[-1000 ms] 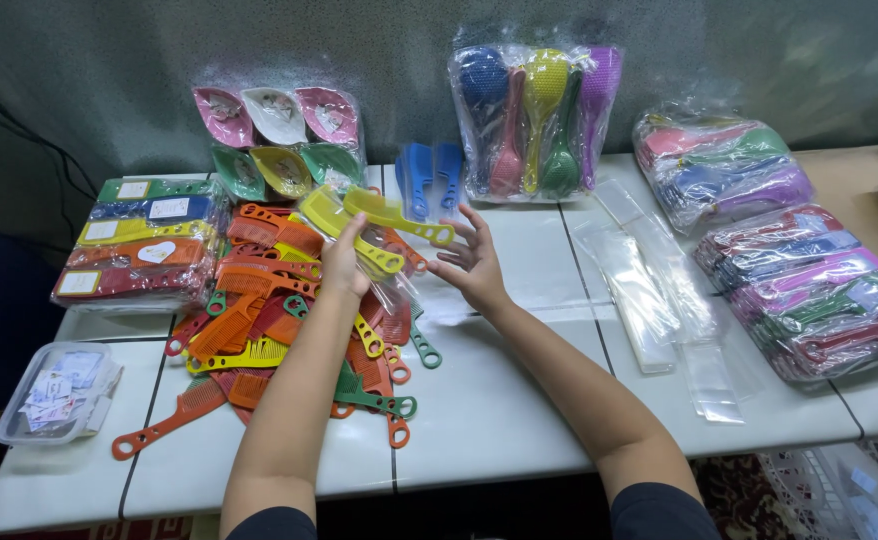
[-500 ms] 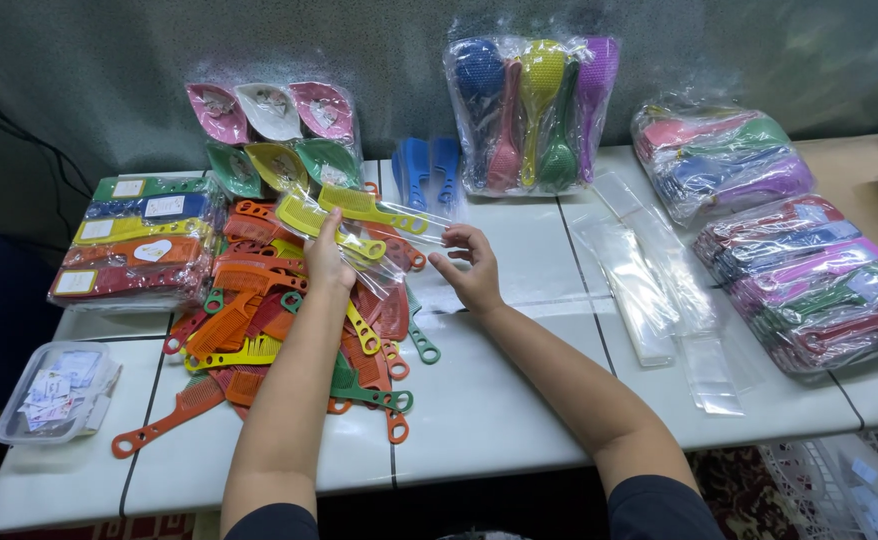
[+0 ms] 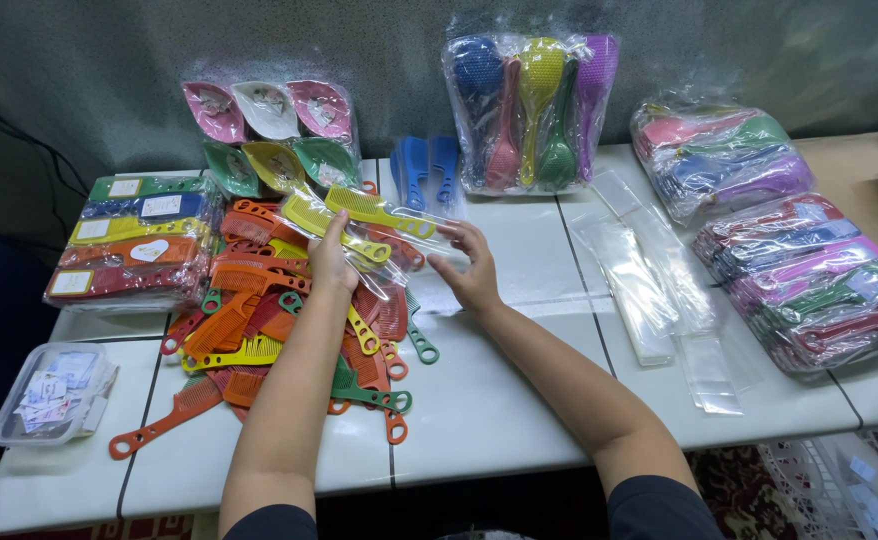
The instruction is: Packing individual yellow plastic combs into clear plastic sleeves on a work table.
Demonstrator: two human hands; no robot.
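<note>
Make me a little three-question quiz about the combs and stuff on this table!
1. True or false: the left hand rests on a bag with yellow combs.
2. What colour are the combs standing against the wall?
3. The clear box is at the table's: A) left front B) right back C) middle.

Key: 1 true. 2 blue. 3 A.
</note>
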